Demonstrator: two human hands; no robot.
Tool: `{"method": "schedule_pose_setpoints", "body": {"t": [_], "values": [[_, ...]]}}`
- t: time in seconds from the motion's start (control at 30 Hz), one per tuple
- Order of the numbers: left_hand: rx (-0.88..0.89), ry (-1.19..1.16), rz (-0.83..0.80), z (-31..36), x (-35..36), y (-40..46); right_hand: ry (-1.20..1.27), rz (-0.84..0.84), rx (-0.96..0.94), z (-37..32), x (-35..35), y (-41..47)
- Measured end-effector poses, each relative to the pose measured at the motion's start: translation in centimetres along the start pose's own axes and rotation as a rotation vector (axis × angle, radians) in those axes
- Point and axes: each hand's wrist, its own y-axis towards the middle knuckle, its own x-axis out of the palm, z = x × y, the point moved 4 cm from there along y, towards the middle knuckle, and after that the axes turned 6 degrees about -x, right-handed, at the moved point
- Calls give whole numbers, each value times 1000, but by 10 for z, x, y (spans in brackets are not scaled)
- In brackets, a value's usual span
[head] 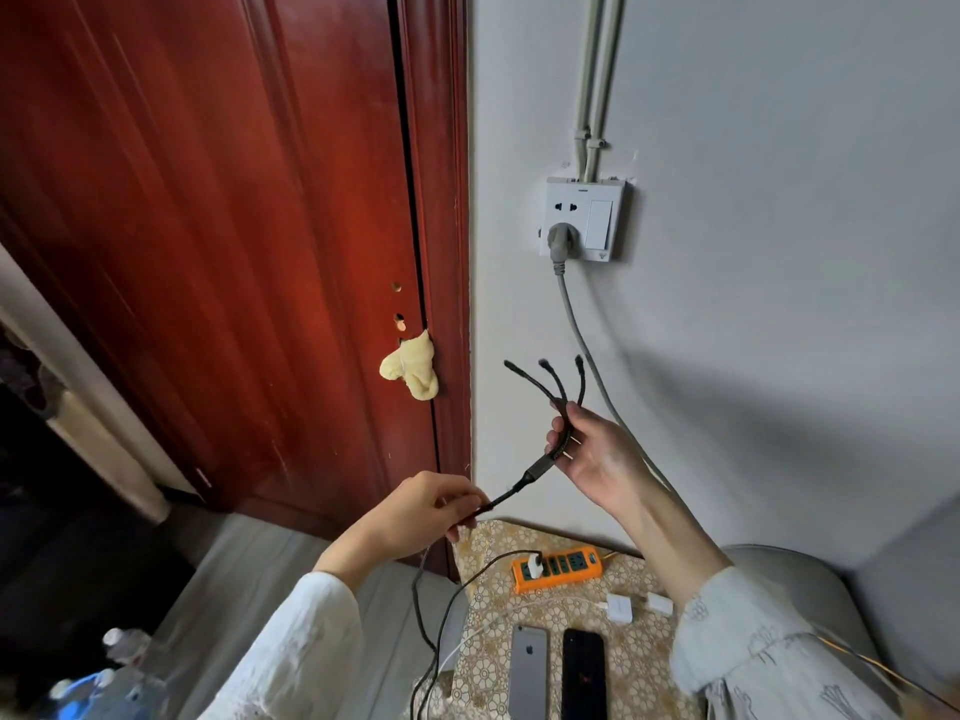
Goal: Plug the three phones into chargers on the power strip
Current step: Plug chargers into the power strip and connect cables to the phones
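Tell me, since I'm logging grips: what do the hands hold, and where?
Both hold the black three-headed cable: left hand below the splitter, right hand just under its branches.

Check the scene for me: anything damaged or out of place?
The red door looks odd: bare holes where a handle would sit, and a yellow cloth wedged at its edge. Only two phones show, the silver phone and black phone; no third is visible.
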Motion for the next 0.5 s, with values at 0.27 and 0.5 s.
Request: {"method": "schedule_pose_setpoints", "body": {"t": [0.27, 0.5], "values": [[-121, -580, 306, 19, -21, 14, -453, -330, -114, 14, 17, -34], [-51, -901, 330, 27, -24, 15, -646, -368, -194, 23, 21, -44]]}}
